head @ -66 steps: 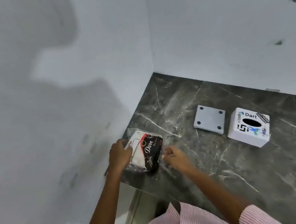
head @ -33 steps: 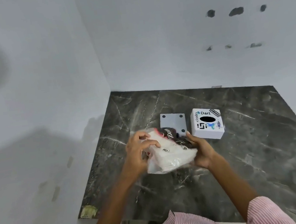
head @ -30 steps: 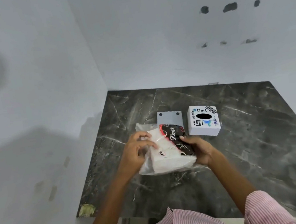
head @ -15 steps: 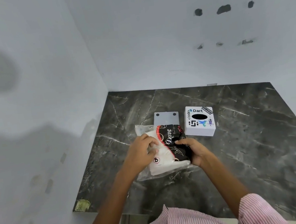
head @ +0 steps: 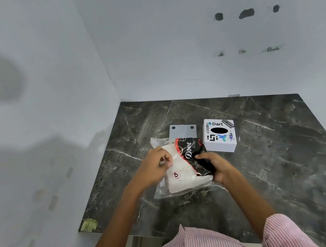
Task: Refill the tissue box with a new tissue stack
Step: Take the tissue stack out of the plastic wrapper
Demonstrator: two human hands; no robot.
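Observation:
A plastic-wrapped tissue pack (head: 185,172), white with a black and red "Dove" print, is held above the dark marble counter (head: 276,160). My left hand (head: 155,167) pinches the clear wrapper at the pack's left top side. My right hand (head: 215,165) grips the pack's black right end. The white tissue box (head: 219,136), with stickers and a black oval slot on top, stands just beyond the pack to the right. Its grey base plate (head: 182,130) lies flat beside it on the left, partly hidden behind the pack.
White walls close the counter at the left and back. The counter's front edge runs near my body, with a small yellowish sticker (head: 88,225) at its front left corner. Bare marble stretches to the right of the box.
Both hands lifted the pack from the counter's left edge and brought it to the middle, near the box. Over the last second it turned slightly and my left fingers shifted on the wrapper.

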